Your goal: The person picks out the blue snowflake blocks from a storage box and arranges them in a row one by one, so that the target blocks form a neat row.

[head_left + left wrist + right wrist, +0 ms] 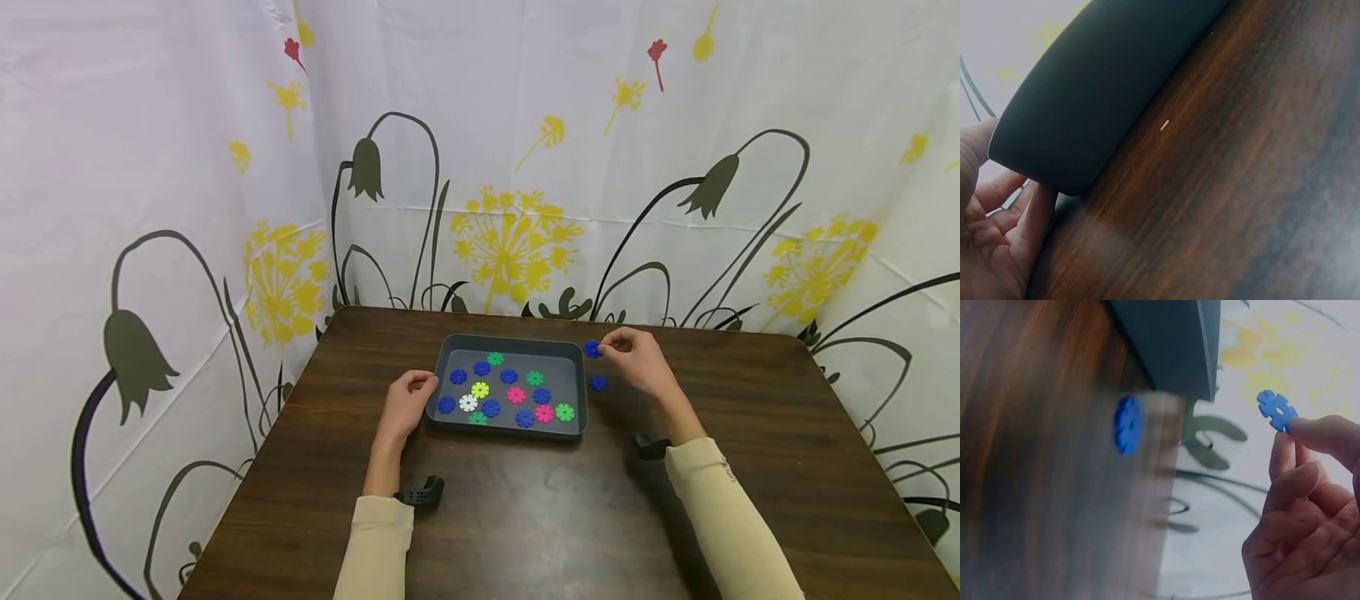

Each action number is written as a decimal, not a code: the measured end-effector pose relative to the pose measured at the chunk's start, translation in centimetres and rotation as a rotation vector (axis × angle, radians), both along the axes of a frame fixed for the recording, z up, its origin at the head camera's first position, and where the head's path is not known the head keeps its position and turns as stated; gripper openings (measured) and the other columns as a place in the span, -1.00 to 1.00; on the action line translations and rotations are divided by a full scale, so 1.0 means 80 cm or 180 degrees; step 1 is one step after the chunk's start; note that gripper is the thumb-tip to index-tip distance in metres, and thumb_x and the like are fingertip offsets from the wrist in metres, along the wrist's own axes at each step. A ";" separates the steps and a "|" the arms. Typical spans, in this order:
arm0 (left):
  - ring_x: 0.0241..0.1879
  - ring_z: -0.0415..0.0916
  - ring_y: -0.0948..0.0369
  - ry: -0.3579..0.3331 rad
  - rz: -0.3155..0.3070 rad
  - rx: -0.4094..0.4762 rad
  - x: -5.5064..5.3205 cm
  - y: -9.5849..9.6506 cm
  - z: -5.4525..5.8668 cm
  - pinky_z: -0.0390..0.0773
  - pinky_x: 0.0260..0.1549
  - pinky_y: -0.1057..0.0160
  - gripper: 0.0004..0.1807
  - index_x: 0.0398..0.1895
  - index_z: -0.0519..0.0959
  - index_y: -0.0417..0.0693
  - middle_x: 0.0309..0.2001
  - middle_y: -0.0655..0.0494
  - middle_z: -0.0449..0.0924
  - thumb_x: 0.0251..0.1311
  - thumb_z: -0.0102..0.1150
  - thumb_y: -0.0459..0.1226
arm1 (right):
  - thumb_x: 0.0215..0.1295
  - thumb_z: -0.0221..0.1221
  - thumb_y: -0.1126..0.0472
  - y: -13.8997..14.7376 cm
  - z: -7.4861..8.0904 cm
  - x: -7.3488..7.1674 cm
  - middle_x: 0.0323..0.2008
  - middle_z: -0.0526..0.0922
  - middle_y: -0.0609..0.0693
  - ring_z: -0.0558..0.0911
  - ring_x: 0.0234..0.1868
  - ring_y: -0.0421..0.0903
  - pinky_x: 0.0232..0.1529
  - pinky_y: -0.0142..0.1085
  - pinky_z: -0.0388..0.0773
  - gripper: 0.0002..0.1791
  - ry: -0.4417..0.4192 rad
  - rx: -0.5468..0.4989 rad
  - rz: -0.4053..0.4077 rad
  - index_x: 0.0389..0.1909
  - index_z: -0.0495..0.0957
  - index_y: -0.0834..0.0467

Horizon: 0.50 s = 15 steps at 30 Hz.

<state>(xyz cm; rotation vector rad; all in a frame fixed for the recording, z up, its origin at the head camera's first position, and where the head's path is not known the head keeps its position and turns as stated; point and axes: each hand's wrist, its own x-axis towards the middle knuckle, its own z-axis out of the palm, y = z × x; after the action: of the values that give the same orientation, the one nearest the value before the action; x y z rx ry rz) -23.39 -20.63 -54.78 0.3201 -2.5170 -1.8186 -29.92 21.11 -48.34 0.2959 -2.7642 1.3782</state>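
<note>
Pinching a blue disc [1270, 405] near its edge between thumb and finger, the right hand [637, 358] holds it raised off the worktop [525, 508], just right of the tray's far corner. The left hand [405, 407] grips the tray [558, 367] by its left side, thumb and fingers about the corner. The likeliest slip, as I judge it, is the pinch itself: little of the thin disc sits between the fingertips (most of it sticks out past them), so a nudge against the tray's raised rim could twist it loose and drop it outside. A second disc [597, 383] lies flat on the worktop, near the tray's right wall; a low sweep of the wrist or sleeve [720, 508] might push it away, and being flat it may be awkward to get a nail under. On the other side, a pull or lift by the left hand could tilt the tray and slide the loose discs [516, 395] together, since they appear simply scattered over its floor. The yellow disc [480, 390] and white disc [468, 403] lie so close that I cannot tell whether they touch.
</note>
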 end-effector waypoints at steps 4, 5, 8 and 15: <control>0.15 0.56 -0.03 -0.0008 0.0006 0.0010 -0.002 -0.001 0.000 0.49 0.08 0.11 -0.60 0.27 0.61 -0.18 0.19 -0.19 0.64 0.59 0.18 -0.09 | 0.55 0.29 0.18 0.021 -0.007 0.001 -0.16 0.73 0.20 0.55 -0.20 -0.05 -0.18 -0.27 0.48 -0.76 -0.0142 -0.0083 -0.0074 -0.06 0.70 0.32; 0.14 0.56 -0.02 -0.0015 0.0011 0.0018 -0.003 -0.001 0.000 0.48 0.08 0.11 -0.59 0.27 0.61 -0.17 0.19 -0.18 0.64 0.58 0.18 -0.09 | 0.55 0.29 0.18 0.026 -0.009 0.002 -0.16 0.73 0.21 0.53 -0.20 -0.06 -0.19 -0.28 0.48 -0.75 -0.0176 -0.0098 -0.0099 -0.06 0.70 0.33; 0.14 0.55 -0.02 -0.0029 0.0010 0.0015 -0.003 -0.001 0.001 0.48 0.08 0.12 -0.58 0.27 0.60 -0.16 0.20 -0.17 0.63 0.59 0.18 -0.07 | 0.55 0.28 0.19 0.039 -0.018 0.004 -0.17 0.73 0.22 0.52 -0.21 -0.08 -0.20 -0.31 0.48 -0.73 -0.0264 -0.0109 -0.0188 -0.05 0.70 0.37; 0.15 0.55 -0.02 -0.0047 0.0036 0.0034 -0.003 0.000 -0.001 0.47 0.10 0.12 -0.60 0.26 0.61 -0.17 0.20 -0.18 0.64 0.58 0.19 -0.09 | 0.55 0.28 0.18 0.057 -0.041 0.006 -0.29 0.69 0.00 0.52 -0.33 -0.21 -0.29 -0.34 0.50 -0.69 -0.0647 -0.0184 -0.0210 0.00 0.67 0.41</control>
<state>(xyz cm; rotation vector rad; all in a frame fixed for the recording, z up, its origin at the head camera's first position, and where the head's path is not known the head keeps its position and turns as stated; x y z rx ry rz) -23.60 -20.64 -54.86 0.3486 -2.5106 -1.8330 -29.44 25.67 -51.63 0.0645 -2.8553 1.5489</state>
